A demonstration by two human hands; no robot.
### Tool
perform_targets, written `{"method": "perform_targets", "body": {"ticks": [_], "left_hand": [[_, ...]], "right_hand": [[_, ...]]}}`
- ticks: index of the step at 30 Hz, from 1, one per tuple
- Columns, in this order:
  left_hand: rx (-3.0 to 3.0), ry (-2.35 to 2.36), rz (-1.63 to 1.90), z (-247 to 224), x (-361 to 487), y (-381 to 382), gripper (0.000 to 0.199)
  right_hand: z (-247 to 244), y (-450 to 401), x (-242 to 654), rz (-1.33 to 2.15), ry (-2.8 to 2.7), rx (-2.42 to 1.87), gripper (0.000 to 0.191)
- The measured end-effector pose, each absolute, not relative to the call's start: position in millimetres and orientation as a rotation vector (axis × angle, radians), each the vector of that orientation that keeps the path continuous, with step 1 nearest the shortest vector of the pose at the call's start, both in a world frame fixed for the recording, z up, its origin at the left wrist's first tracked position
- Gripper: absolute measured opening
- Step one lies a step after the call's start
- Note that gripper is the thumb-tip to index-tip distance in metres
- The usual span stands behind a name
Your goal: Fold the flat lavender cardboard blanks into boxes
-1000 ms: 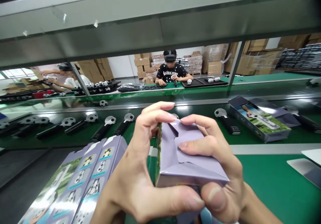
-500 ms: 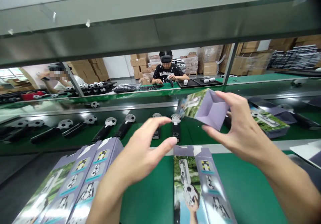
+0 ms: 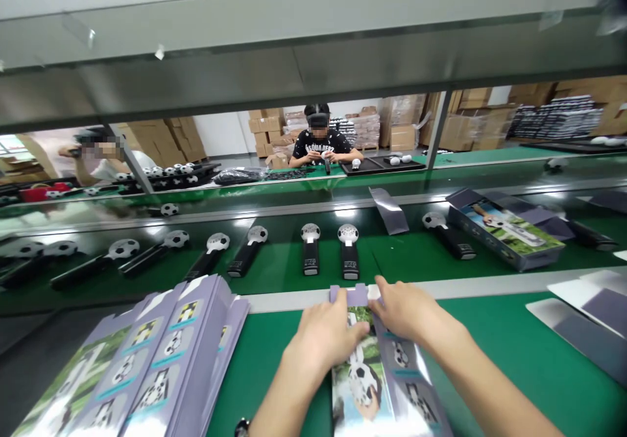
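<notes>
Both my hands are down on a flat printed carton blank [image 3: 365,385] that lies on the green bench, showing a football picture and a lilac flap at its far end. My left hand [image 3: 326,339] presses on its left edge, and my right hand [image 3: 404,313] has its fingers over the right edge near the flap. A folded lilac card piece [image 3: 389,210] lies on the belt beyond, out of reach of my fingers. Left of my hands stands a stack of flat lilac printed blanks [image 3: 147,365], which neither hand touches.
Football-headed black-handled products [image 3: 310,249] stand in a row on the green belt [image 3: 279,287]. A finished printed box [image 3: 504,229] lies at right, with grey card sheets [image 3: 585,313] near the bench edge. Co-workers [image 3: 321,143] sit beyond a metal shelf rail [image 3: 294,51].
The folded lilac piece has left my right hand and now lies on the belt. Both hands have moved down onto the flat blank.
</notes>
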State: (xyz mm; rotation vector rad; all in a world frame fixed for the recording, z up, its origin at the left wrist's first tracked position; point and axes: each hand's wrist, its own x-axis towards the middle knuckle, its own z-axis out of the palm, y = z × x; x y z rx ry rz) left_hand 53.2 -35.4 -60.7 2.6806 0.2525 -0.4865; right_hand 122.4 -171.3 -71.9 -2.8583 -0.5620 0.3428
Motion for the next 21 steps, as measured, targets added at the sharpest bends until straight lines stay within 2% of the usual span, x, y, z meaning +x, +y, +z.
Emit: {"method": "perform_targets", "body": {"ticks": [3, 6, 8, 10, 14, 16, 19, 21], "left_hand": [[2.505, 0.259, -0.184, -51, 51, -19, 0.070], [2.241, 0.173, 0.265, -35, 45, -10, 0.087], [2.017, 0.062, 0.491, -21, 37, -12, 0.093], [1.885, -0.024, 0.656, -8, 26, -18, 0.101], [2.014, -0.014, 0.852, 7, 5, -28, 0.115], [2.095, -0.060, 0.788, 7, 1, -33, 0.114], [2.183, -0.190, 0.701, 2, 0, -37, 0.095], [2.226, -0.220, 0.791, -1, 2, -34, 0.082]], "right_hand": [[-54, -174, 122, 0.124, -0.535, -2.732, 0.065], [-36, -172, 120, -0.168, -0.536, -1.997, 0.081], [-33, -163, 115, -0.080, -0.466, -1.402, 0.087], [-36, -151, 107, 0.044, -0.349, -1.117, 0.087], [-40, -129, 87, 0.057, -0.452, -0.991, 0.073], [-37, -126, 78, 0.106, -0.609, -0.952, 0.076], [-33, -132, 75, 0.174, -0.728, -0.958, 0.096], [-36, -140, 90, 0.167, -0.787, -1.147, 0.096]]}}
